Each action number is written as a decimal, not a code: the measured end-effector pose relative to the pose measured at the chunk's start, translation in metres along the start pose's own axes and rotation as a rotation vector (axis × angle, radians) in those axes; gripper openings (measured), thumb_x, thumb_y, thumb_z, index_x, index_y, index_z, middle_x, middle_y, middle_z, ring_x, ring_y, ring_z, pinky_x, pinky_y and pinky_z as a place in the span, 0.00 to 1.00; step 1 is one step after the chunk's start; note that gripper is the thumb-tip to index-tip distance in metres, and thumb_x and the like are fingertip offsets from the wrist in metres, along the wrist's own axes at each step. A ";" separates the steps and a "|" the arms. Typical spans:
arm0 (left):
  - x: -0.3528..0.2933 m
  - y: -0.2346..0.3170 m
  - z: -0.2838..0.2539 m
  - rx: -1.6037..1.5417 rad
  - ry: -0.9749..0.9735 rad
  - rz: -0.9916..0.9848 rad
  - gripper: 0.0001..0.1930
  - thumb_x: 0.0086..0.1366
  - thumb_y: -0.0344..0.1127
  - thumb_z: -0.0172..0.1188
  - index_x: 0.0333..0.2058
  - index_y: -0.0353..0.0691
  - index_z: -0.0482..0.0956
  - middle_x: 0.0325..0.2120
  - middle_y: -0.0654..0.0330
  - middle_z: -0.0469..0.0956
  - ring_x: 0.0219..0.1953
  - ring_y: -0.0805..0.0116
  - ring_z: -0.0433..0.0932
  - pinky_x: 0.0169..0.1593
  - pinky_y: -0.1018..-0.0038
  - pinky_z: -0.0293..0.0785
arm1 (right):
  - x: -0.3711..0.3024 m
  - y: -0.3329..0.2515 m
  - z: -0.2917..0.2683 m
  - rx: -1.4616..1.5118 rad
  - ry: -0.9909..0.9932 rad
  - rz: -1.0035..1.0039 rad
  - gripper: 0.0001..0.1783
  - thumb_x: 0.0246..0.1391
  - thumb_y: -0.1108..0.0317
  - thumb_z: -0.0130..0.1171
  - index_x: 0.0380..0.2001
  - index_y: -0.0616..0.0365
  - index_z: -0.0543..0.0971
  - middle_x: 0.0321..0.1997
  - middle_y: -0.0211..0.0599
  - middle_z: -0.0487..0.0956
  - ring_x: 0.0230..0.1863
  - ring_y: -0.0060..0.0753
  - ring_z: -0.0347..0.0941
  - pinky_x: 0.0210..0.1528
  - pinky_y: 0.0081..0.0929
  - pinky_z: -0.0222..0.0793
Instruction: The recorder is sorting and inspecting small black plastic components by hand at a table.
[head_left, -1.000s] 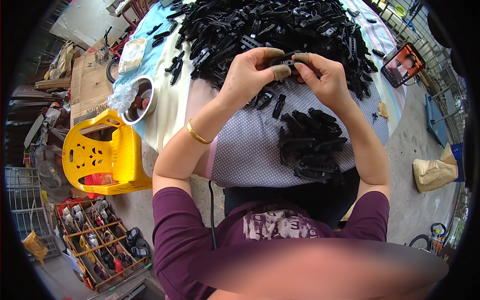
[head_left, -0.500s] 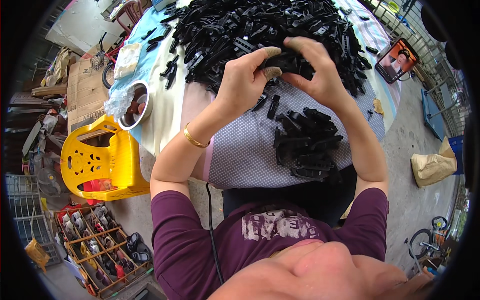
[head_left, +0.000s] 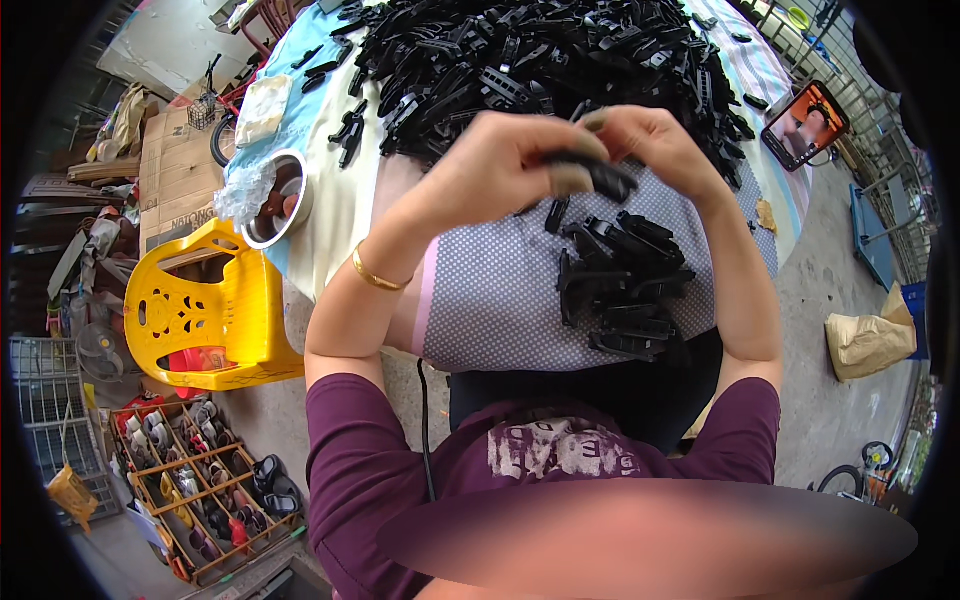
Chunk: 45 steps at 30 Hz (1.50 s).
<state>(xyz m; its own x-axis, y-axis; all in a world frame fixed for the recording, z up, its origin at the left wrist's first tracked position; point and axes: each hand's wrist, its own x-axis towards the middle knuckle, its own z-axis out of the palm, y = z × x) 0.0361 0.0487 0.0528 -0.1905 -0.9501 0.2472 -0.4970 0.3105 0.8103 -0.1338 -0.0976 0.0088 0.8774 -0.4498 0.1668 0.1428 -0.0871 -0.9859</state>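
My left hand (head_left: 500, 165) is closed, thumb and fingers pinching a long black plastic part (head_left: 608, 180) whose free end points to the right. Just past that part is my right hand (head_left: 655, 145), its fingers bent and smeared by motion; whether they grip anything I cannot tell. Both fingertip areas look wrapped in tan covers. Beyond the hands spreads a large heap of similar black plastic parts (head_left: 540, 55), some with rows of slots. Nearer me, a smaller pile of black parts (head_left: 630, 285) lies on a grey dotted cloth (head_left: 485, 310).
A phone (head_left: 805, 125) with a lit screen stands at the table's right edge. On the left are a metal bowl (head_left: 300, 210) with a plastic bag, a white packet (head_left: 263, 110), a yellow chair (head_left: 255, 320) and a shoe rack (head_left: 205, 490). A brown paper bag (head_left: 868, 340) stands right.
Both hands have come nearer to me and turned. The black part, earlier between both hands, now sticks out from my left hand, and my right hand has drawn off its end.
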 end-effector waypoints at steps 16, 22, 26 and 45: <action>0.019 -0.050 0.047 0.769 0.335 -0.002 0.27 0.49 0.34 0.63 0.49 0.34 0.68 0.27 0.56 0.76 0.35 0.57 0.73 0.37 0.66 0.72 | -0.006 -0.012 0.008 -0.746 -0.433 0.050 0.12 0.36 0.70 0.65 0.28 0.63 0.79 0.28 0.38 0.76 0.27 0.29 0.73 0.30 0.23 0.69; 0.026 -0.056 0.049 0.758 0.432 0.082 0.24 0.47 0.30 0.61 0.46 0.36 0.71 0.30 0.53 0.74 0.35 0.54 0.72 0.40 0.66 0.70 | -0.009 -0.017 -0.006 -0.138 -0.197 -0.026 0.22 0.44 0.79 0.58 0.47 0.63 0.74 0.32 0.29 0.76 0.33 0.18 0.72 0.40 0.18 0.71; 0.024 -0.051 0.036 0.238 0.513 -0.087 0.15 0.53 0.26 0.56 0.42 0.37 0.77 0.30 0.56 0.76 0.30 0.64 0.76 0.36 0.74 0.73 | -0.005 -0.004 0.003 -0.344 0.062 -0.435 0.17 0.47 0.80 0.59 0.43 0.62 0.76 0.41 0.34 0.78 0.47 0.25 0.73 0.52 0.25 0.68; 0.011 -0.036 0.012 -0.730 0.221 -0.319 0.16 0.62 0.31 0.57 0.48 0.31 0.74 0.29 0.65 0.74 0.26 0.81 0.71 0.32 0.87 0.70 | 0.002 0.015 0.014 -0.410 0.124 -0.485 0.18 0.43 0.82 0.61 0.41 0.60 0.78 0.45 0.38 0.77 0.48 0.31 0.74 0.52 0.25 0.71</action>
<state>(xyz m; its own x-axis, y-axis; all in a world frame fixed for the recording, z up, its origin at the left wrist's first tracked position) 0.0415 0.0273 0.0196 0.0757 -0.9970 -0.0157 0.1908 -0.0009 0.9816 -0.1233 -0.0871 -0.0053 0.6942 -0.3713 0.6166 0.3019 -0.6275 -0.7177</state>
